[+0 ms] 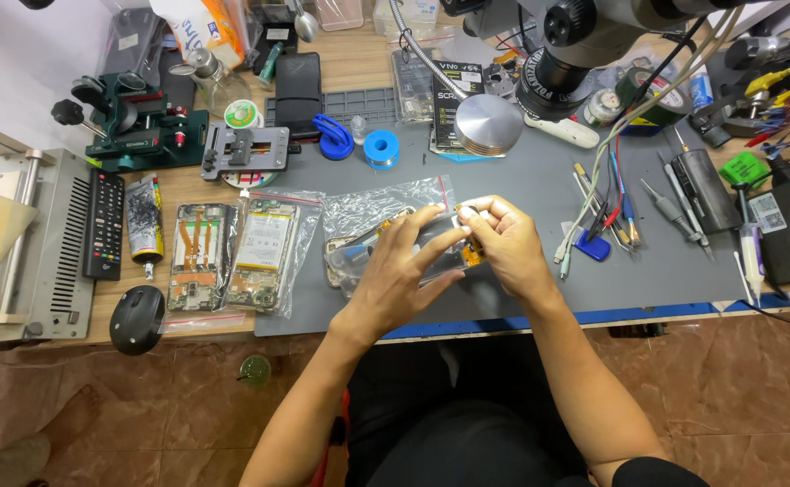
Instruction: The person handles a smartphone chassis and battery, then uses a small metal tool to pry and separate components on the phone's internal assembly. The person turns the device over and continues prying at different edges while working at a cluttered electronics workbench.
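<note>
Left hand (pixel 401 261) & right hand (pixel 506 239) hide most of phone (pixel 444 243).

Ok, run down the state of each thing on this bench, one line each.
left hand: fingers spread over the clear bag
right hand: pinching the bag's end
clear bag: held, phone part inside
opened phones: backs off, lying flat in bags
computer mouse: resting at table edge
remote control: lying flat

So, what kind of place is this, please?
Most likely a phone repair bench: opened phones lie in clear bags, a microscope hangs over the grey mat, and screwdrivers lie at the right.
</note>
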